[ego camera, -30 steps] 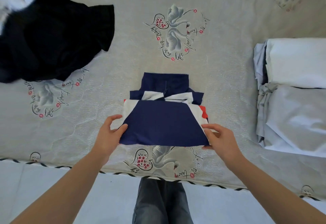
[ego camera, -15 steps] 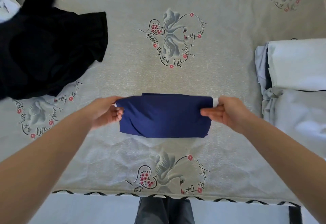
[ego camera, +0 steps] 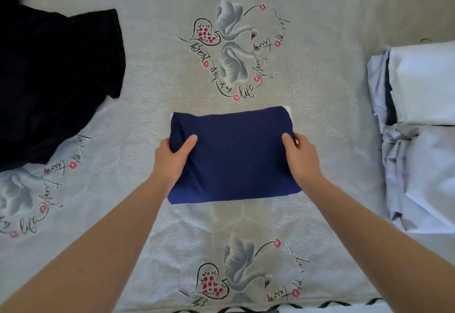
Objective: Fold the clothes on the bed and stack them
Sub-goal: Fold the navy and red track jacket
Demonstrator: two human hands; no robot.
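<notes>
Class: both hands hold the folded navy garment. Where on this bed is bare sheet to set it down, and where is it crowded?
Bare bedsheet lies between the black clothes and the folded pale stack, around the swan print, and near the bed's front edge. Both sides are crowded.

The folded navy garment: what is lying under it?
The folded navy garment lies on the printed bedsheet. White fabric peeks out at its far right corner. The left hand and right hand grip its sides; anything else beneath stays covered.
</notes>
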